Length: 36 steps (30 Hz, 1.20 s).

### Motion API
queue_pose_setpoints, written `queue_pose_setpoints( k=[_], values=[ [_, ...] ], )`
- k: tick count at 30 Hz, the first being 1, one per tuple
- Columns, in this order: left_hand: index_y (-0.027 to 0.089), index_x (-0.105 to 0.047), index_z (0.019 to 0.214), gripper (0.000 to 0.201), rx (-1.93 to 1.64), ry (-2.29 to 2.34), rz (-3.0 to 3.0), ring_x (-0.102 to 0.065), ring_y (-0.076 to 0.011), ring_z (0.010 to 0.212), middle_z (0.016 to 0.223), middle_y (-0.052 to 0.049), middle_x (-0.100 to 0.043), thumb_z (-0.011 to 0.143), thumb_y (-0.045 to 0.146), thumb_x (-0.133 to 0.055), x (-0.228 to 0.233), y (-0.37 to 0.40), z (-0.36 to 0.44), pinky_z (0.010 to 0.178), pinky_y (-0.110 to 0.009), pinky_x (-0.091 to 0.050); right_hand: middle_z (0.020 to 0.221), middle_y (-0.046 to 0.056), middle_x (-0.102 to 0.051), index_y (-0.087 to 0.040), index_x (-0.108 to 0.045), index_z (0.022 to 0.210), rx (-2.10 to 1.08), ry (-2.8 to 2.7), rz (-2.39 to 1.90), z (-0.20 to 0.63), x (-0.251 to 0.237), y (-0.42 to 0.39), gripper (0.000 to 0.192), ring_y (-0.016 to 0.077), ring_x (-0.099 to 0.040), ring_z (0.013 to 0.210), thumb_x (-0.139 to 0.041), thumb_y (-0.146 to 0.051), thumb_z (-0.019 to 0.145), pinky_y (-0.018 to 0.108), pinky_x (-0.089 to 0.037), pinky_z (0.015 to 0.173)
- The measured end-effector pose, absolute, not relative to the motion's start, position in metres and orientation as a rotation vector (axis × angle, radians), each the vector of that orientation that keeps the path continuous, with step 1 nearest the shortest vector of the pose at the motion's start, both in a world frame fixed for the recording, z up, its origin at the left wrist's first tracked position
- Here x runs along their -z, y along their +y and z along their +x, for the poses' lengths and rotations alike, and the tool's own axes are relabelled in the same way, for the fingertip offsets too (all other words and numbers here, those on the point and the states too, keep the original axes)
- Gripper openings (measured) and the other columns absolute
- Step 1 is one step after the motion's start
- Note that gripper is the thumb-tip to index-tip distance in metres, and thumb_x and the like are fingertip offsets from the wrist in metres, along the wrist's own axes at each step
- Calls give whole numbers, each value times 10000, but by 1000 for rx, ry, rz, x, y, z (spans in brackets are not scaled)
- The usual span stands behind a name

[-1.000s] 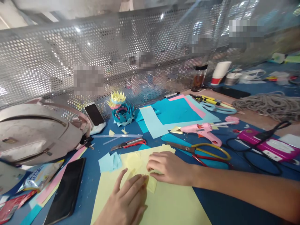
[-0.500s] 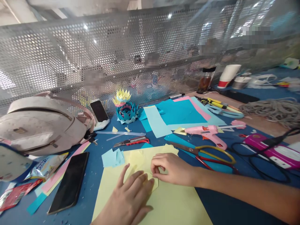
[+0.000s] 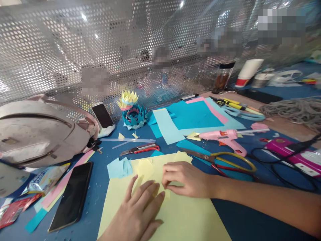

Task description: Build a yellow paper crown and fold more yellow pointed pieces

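While a finished paper flower [image 3: 132,112] stands by the mesh screen, a small yellow piece [image 3: 160,191] is pressed and creased on the large yellow sheet [image 3: 185,217] at the table's near edge; judging by the unfolded squares [image 3: 144,167] lying nearby, much folding is left. The left hand [image 3: 139,212] is laid flat, fingers spread, while the piece's edge is pinched by the right hand [image 3: 187,179].

Blue tabletop [image 3: 240,221], large yellow paper sheet [image 3: 185,217], black phone [image 3: 71,197], grey backpack [image 3: 37,134], pink glue gun [image 3: 223,137], yellow-handled scissors [image 3: 220,160], red box cutter [image 3: 140,149], teal paper sheets [image 3: 193,115]
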<state>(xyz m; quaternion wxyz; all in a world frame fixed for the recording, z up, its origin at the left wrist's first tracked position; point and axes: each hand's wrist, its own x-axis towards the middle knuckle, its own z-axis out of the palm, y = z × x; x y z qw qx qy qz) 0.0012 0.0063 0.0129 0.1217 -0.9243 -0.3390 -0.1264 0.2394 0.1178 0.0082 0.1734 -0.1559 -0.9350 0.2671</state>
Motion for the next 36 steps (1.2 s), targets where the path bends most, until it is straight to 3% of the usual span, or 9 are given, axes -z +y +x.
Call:
queue_pose_setpoints(
  k=[2,7,12,16,24,29,36],
  values=[
    [157,-599,1352,410,371,-976,-2696,-551,-243,1269,1303,-90,-654,1048,389,-450,-13,7,1,1268,-505,-57,891,13,-639,-205,-677,914,-758,-2654,-445,240,-8,118,101,141,-590,801,-579,-208,936,254,-404,711],
    [177,-590,1368,407,363,-980,-2713,-555,-240,1261,1297,-85,-658,1045,388,-458,-14,8,0,1258,-508,-155,909,15,-644,-202,-652,932,-773,-2667,-422,240,-9,118,45,152,-584,814,-628,-213,896,264,-396,721],
    [149,-594,1361,411,348,-972,-2708,-548,-238,1267,1307,-87,-653,1056,371,-428,-16,7,0,1270,-498,-37,892,21,-641,-189,-645,926,-781,-2649,-407,241,-10,117,97,151,-572,794,-567,-147,884,261,-393,707],
    [155,-577,1378,407,336,-988,-2744,-557,-239,1254,1307,-92,-650,1035,354,-486,-18,6,1,1258,-503,-167,911,25,-633,-203,-682,949,-723,-2688,-352,243,-13,118,180,156,-577,811,-553,-112,862,270,-392,718],
    [199,-566,1390,394,333,-1020,-2777,-544,-244,1274,1334,-83,-634,1019,324,-517,-17,4,0,1244,-530,-215,995,42,-668,-220,-715,1017,-909,-2752,-172,246,-17,132,139,162,-622,950,-588,-275,1004,262,-435,820],
    [179,-502,1456,438,338,-995,-2760,-545,-243,1268,1315,-93,-642,1043,318,-465,-14,3,0,1250,-542,-161,956,36,-666,-199,-708,947,-967,-2702,-195,243,-15,133,212,144,-629,905,-562,-329,1027,239,-440,796],
    [240,-579,1374,367,325,-996,-2757,-540,-268,1262,1319,-87,-625,1021,310,-510,-16,2,2,1223,-590,-184,946,20,-657,-204,-697,935,-887,-2748,-248,240,-16,130,198,149,-626,890,-580,-340,1017,247,-416,774]
  ],
)
